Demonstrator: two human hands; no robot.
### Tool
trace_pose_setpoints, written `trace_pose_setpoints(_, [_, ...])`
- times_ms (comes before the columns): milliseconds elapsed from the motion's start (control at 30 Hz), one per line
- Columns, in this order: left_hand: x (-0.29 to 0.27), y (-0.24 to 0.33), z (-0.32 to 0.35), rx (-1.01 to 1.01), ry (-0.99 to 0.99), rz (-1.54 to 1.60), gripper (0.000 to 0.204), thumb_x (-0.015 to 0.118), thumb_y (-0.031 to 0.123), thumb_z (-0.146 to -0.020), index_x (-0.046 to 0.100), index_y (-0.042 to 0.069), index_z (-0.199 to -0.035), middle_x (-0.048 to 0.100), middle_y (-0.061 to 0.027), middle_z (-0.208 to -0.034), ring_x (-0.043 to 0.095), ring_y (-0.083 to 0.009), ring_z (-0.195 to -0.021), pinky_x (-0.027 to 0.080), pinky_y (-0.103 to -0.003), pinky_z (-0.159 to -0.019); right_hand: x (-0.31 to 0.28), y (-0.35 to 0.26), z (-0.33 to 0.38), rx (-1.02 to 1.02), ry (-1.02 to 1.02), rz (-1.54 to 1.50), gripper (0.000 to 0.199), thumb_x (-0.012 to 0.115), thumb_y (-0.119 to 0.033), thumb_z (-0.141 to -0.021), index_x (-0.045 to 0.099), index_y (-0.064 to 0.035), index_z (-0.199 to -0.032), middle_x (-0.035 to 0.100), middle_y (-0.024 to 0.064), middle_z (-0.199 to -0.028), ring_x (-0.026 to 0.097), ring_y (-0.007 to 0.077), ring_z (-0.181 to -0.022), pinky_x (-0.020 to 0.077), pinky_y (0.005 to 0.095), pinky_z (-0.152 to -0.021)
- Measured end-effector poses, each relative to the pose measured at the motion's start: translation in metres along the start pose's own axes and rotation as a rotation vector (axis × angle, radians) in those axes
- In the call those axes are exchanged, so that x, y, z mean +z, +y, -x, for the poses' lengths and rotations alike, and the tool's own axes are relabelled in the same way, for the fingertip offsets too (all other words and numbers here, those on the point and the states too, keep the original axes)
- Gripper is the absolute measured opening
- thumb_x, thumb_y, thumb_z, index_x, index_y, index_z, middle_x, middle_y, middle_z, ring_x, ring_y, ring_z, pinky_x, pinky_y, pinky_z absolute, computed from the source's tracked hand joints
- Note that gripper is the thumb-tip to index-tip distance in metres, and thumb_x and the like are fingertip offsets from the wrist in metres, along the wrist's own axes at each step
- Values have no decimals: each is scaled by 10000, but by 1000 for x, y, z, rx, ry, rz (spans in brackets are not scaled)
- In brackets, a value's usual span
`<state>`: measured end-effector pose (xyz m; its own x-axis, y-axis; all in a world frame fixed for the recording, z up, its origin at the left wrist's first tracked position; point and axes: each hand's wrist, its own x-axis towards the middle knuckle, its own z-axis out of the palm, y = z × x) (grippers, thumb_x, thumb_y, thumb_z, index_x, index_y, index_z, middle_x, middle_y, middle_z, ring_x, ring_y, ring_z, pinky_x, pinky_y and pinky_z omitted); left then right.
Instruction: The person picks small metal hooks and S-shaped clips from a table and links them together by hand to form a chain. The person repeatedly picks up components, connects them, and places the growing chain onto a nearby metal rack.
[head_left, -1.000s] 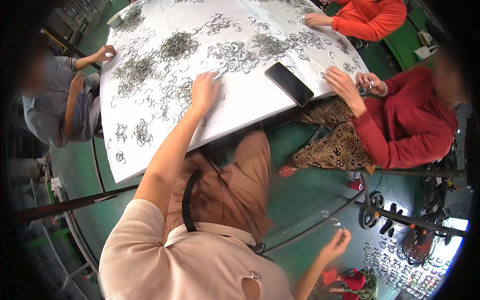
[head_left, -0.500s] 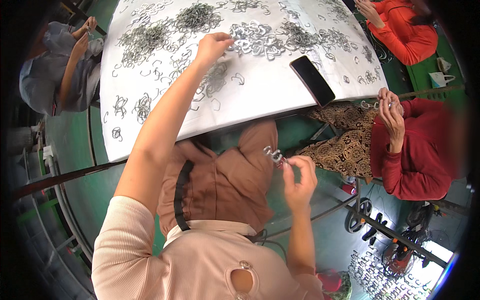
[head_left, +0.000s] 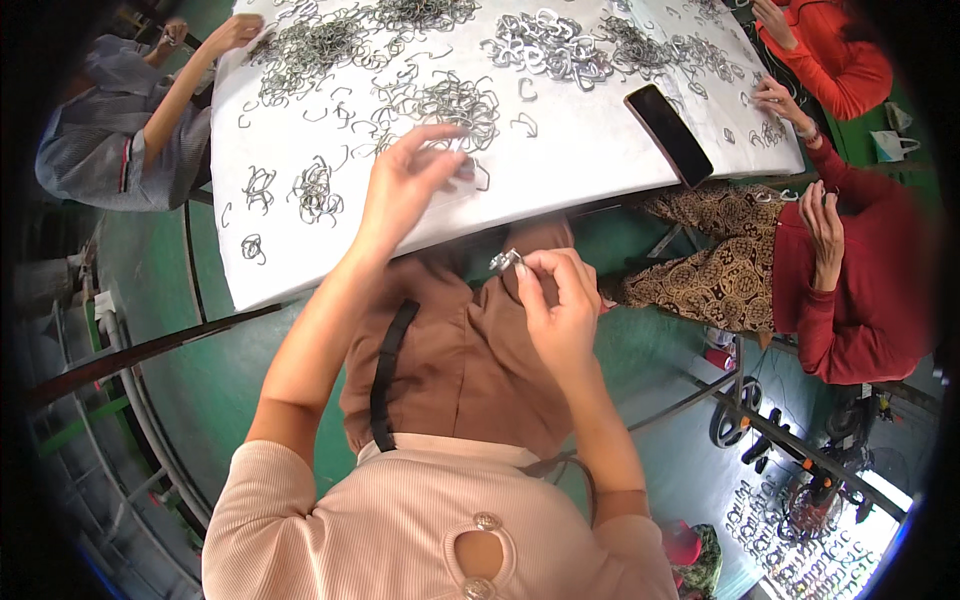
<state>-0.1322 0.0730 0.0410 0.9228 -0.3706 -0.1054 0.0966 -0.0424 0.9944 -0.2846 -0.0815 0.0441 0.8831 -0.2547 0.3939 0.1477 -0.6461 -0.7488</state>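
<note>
My right hand (head_left: 562, 300) is closed in a pinch on a small cluster of shiny metal links (head_left: 507, 261), held above my lap in front of the table edge. Over the near part of the white-covered table (head_left: 400, 245) is my left hand (head_left: 405, 190), its fingers curled and slightly blurred. Something small and pale shows between its thumb and forefinger, too smeared to name. Just beyond the left hand lies a loose pile of thin grey wire hooks (head_left: 455, 105). Thicker, paler metal links (head_left: 550, 48) are heaped farther back.
A dark phone (head_left: 670, 135) lies near the table's right front edge. Small groups of hooks (head_left: 316, 192) sit at left. Co-workers sit around: one in grey (head_left: 100, 130), one in orange (head_left: 840, 60), one in dark red (head_left: 865, 280). A metal rail (head_left: 800, 465) runs at lower right.
My left hand has drawn back from the pale links toward me. My right hand has moved up and left with its links, closer to the left. The dark-red-sleeved co-worker now reaches onto the table.
</note>
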Motion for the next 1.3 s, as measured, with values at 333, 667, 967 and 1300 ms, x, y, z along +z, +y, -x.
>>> trace_pose_setpoints(333, [20, -13, 67, 0, 25, 291, 93, 599, 38, -911, 596, -22, -982, 666, -138, -1085, 587, -195, -1092, 468, -316, -933, 34, -8, -8, -17, -5, 37, 116, 691, -60, -786, 604, -87, -857, 621, -3, -794, 580, 176, -688, 385, 332, -740])
trace_pose_setpoints(667, [16, -39, 75, 295, 58, 16, 104, 693, 59, -807, 693, 46, -910, 607, -111, -1184, 422, -324, -1312, 358, -429, -1056, 42, -6, -2, 18, -47, 101, 151, 699, -81, -784, 624, -82, -916, 625, 17, -802, 590, 190, -726, 392, 336, -757])
trace_pose_setpoints(967, [-16, -65, 66, 336, -177, -89, 112, 706, 78, -791, 704, 93, -901, 583, -84, -1215, 393, -338, -1338, 160, -561, -1142, 50, -1, -85, -92, -277, 37, 143, 640, -66, -841, 620, -31, -978, 611, 100, -849, 596, 261, -738, 466, 366, -658])
trace_pose_setpoints(1300, [-19, -75, 63, 346, -201, -17, 116, 730, 82, -776, 691, 111, -882, 579, -39, -1170, 410, -305, -1326, 189, -561, -1138, 149, 12, -150, -130, -692, 286, 110, 637, -158, -837, 662, -65, -891, 623, 110, -889, 623, 313, -809, 490, 399, -716])
